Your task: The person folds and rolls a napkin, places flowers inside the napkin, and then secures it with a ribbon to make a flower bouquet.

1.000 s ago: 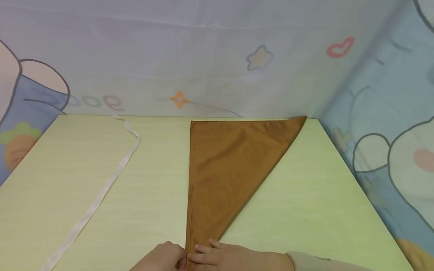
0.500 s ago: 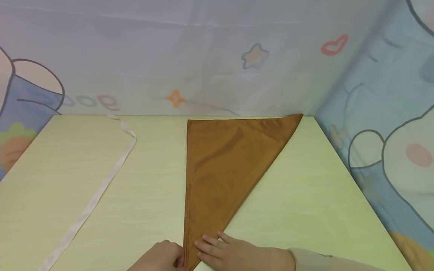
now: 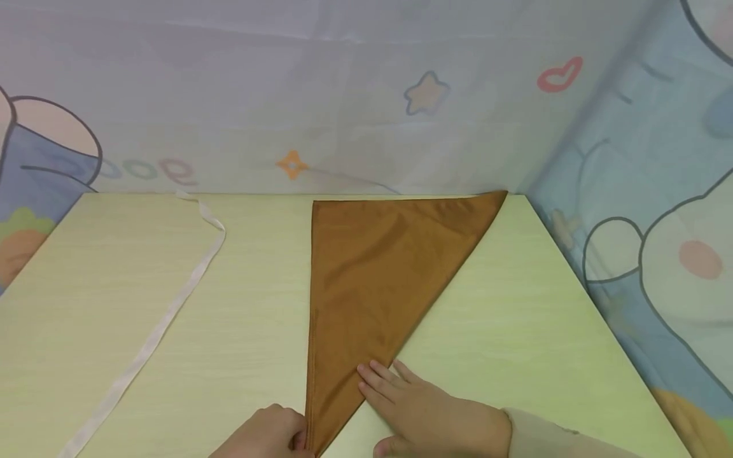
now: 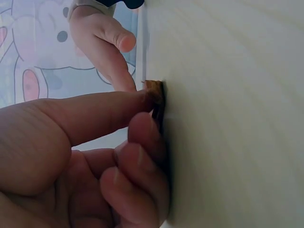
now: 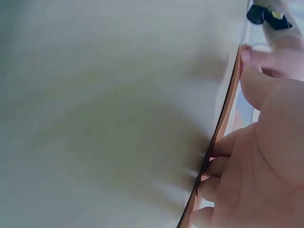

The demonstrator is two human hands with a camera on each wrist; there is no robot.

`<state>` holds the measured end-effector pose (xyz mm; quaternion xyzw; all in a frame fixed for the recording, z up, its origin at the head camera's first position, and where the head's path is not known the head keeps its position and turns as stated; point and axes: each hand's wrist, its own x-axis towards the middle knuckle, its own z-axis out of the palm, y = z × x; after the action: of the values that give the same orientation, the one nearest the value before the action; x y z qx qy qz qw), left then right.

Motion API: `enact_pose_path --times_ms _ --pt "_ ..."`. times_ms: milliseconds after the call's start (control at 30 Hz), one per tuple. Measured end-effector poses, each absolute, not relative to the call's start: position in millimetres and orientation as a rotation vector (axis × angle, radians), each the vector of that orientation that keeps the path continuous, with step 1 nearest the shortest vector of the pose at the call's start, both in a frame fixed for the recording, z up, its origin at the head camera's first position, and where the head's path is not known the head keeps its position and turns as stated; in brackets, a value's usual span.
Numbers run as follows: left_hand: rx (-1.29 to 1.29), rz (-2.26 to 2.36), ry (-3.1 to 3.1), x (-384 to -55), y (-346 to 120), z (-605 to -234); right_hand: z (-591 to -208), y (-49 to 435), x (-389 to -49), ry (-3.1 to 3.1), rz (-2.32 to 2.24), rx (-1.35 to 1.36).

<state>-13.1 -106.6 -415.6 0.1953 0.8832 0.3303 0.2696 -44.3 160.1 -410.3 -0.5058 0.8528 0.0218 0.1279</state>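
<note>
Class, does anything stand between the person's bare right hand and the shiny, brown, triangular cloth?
Nothing visible does: the bare right hand directly touches the shiny, brown, triangular cloth near its slanted edge. The long, narrow, white fabric strip lies apart, to the cloth's left.

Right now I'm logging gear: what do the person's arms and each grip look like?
The right sleeve is pale beige, with a small faint mark near its end. The left sleeve looks pale too, with a black device and yellow spot at the wrist. A dark piece shows by the right wrist. The left grip and right grip are ungloved.
</note>
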Motion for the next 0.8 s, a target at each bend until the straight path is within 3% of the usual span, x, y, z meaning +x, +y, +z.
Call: enact_pose_path --times_ms 333,800 --pt "0.538 0.899 2.379 -13.4 -107.0 -416.1 -402.9 180.3 -59.3 2.509 -0.152 -1.093" --pt "0.517 0.898 2.363 -13.7 -105.7 -415.1 -401.6 203.2 -89.5 2.638 -0.230 -0.775"
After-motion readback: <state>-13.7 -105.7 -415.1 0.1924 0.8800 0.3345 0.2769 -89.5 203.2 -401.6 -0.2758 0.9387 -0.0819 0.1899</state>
